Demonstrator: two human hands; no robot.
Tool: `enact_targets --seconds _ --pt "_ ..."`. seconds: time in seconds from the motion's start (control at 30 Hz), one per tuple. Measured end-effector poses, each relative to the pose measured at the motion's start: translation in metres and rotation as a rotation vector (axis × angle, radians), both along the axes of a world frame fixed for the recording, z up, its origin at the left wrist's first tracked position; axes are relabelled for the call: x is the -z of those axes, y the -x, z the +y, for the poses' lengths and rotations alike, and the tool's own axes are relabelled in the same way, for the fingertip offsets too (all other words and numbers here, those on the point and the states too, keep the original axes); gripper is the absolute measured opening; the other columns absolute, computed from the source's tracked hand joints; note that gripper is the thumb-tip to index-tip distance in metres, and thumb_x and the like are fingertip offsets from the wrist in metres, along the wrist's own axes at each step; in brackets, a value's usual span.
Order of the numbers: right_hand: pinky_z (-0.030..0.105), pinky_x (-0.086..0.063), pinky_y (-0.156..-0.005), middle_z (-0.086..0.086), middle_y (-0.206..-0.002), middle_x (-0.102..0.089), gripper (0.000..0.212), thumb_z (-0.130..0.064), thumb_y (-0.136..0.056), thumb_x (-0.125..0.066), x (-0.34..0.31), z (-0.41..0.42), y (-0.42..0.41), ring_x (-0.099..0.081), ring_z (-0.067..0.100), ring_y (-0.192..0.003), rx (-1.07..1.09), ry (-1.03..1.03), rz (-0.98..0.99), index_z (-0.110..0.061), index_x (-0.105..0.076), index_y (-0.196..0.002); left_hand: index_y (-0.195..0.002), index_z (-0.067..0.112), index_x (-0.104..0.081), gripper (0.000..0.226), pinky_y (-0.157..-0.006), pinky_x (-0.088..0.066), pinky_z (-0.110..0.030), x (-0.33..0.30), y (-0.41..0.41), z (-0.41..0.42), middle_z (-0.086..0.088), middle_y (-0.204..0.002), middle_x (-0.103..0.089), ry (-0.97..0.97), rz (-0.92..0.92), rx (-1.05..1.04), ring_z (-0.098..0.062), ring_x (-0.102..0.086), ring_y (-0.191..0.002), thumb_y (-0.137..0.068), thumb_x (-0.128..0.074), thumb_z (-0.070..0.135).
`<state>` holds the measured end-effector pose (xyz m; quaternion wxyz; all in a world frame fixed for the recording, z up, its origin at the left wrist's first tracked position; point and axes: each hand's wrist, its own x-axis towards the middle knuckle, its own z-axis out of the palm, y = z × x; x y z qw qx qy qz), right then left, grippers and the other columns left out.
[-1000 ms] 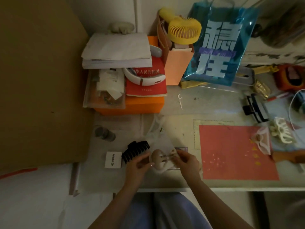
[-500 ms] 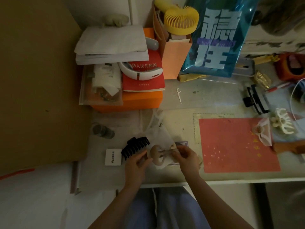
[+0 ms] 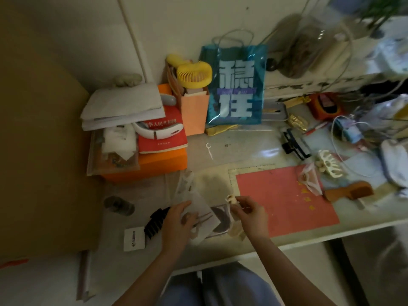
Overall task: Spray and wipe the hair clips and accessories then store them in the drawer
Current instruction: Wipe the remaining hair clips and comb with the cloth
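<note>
My left hand (image 3: 175,227) grips the round end of a beige hair clip (image 3: 199,218) over a white wipe (image 3: 199,207) near the desk's front edge. My right hand (image 3: 250,215) is apart from it to the right and pinches a small pale beige piece (image 3: 231,199), too blurred to identify. A black claw clip (image 3: 154,221) lies just left of my left hand. Far right lie a white claw clip (image 3: 330,166) and a black rectangular clip (image 3: 295,145).
A small dark bottle (image 3: 119,205) lies on the desk at the left, beside a white card (image 3: 134,238). An orange box (image 3: 154,164) stacked with books and papers stands behind. A red mat (image 3: 284,195), a wooden comb (image 3: 348,192) and a blue bag (image 3: 235,85) fill the right.
My right hand has let go of the beige clip's end and moved up and right with a small piece. My left hand keeps hold of the clip. The view has tilted upward.
</note>
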<state>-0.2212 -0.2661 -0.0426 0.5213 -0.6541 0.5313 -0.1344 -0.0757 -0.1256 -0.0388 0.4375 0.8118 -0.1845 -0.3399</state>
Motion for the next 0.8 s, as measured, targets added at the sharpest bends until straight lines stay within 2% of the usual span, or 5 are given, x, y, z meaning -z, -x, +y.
enact_targets --seconds 0.13,0.27,0.43,0.63,0.8 --pt "0.011 -0.050 -0.059 -0.014 -0.077 -0.069 0.014 -0.016 -0.082 -0.070 -0.022 -0.029 0.036 -0.064 -0.004 -0.067 0.065 0.082 -0.030 -0.024 -0.068 -0.093 -0.117 0.033 -0.054 0.028 -0.099 -0.041 -0.028 -0.013 0.016 -0.040 0.011 -0.122 -0.049 0.003 -0.107 0.226 -0.007 -0.046 -0.114 -0.090 -0.059 0.027" --pt "0.017 -0.051 -0.058 -0.008 -0.074 -0.071 0.013 -0.013 -0.079 -0.073 -0.033 -0.066 0.080 -0.066 0.001 -0.063 0.143 0.135 -0.066 -0.015 -0.072 -0.092 -0.121 0.021 -0.058 0.032 -0.093 -0.037 -0.020 -0.024 0.049 -0.092 0.006 -0.119 -0.053 0.036 -0.267 0.359 -0.010 -0.049 -0.109 -0.089 -0.062 0.022" --pt "0.012 -0.047 -0.060 -0.006 -0.078 -0.070 0.018 -0.006 -0.078 -0.073 -0.041 -0.125 0.139 -0.063 -0.001 -0.066 0.152 0.166 -0.092 -0.022 -0.069 -0.085 -0.112 0.018 -0.065 0.034 -0.093 -0.045 -0.028 -0.022 0.108 -0.171 -0.002 -0.114 -0.061 0.046 -0.283 0.361 -0.016 -0.058 -0.104 -0.079 -0.073 0.022" --pt "0.018 -0.050 -0.064 -0.010 -0.074 -0.070 0.013 -0.014 -0.079 -0.073 -0.037 -0.208 0.211 -0.064 -0.002 -0.070 0.064 0.109 -0.045 -0.026 -0.068 -0.083 -0.115 0.012 -0.063 0.038 -0.088 -0.031 -0.013 -0.012 0.182 -0.265 -0.006 -0.117 -0.061 -0.048 -0.260 0.347 -0.019 -0.056 -0.110 -0.079 -0.073 0.019" --pt "0.019 -0.050 -0.066 -0.009 -0.078 -0.071 0.007 -0.020 -0.081 -0.071 -0.032 -0.248 0.245 -0.064 0.000 -0.072 -0.013 0.077 -0.038 -0.024 -0.070 -0.087 -0.116 0.011 -0.065 0.041 -0.095 -0.041 -0.025 -0.008 0.211 -0.308 -0.007 -0.119 -0.065 -0.144 -0.174 0.207 -0.020 -0.058 -0.110 -0.077 -0.075 0.022"
